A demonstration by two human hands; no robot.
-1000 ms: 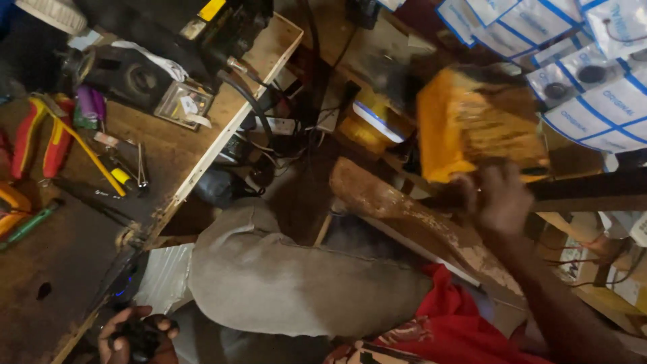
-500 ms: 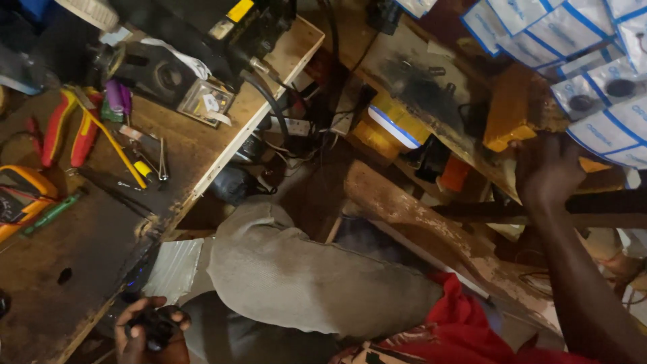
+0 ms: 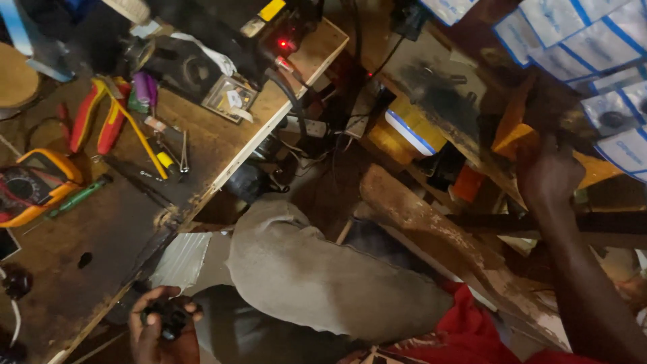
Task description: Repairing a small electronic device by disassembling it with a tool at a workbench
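Down at the bottom edge, the left hand point(image 3: 162, 330) has its grip curled tight around a small black part point(image 3: 168, 318), held low beside the knee in grey trousers point(image 3: 323, 283), just off the desk point(image 3: 108, 243) edge. A pale sheet of paper point(image 3: 182, 259) sits just above that hand.

Up on the desk: an orange multimeter point(image 3: 30, 185) at the left, a green-handled screwdriver point(image 3: 77, 195) touching its side, red-handled pliers point(image 3: 98, 121) further back, a yellow-handled tool point(image 3: 145, 141) angled across beside them, metal tweezers point(image 3: 176, 152) near it, and a purple piece point(image 3: 145, 87) behind. A black unit with a red light point(image 3: 283, 46) glows at the desk's far end.

Over to the right, the right hand point(image 3: 549, 172) is stretched well out and up to an orange box point(image 3: 515, 131) on the cluttered shelf point(image 3: 445, 101). The fingers lie against the box's lower edge, but whether the grip has closed on it I cannot tell; it's dark there. Above it hang white packets with blue edges point(image 3: 573, 47). A worn wooden beam point(image 3: 438, 229) runs under that arm.
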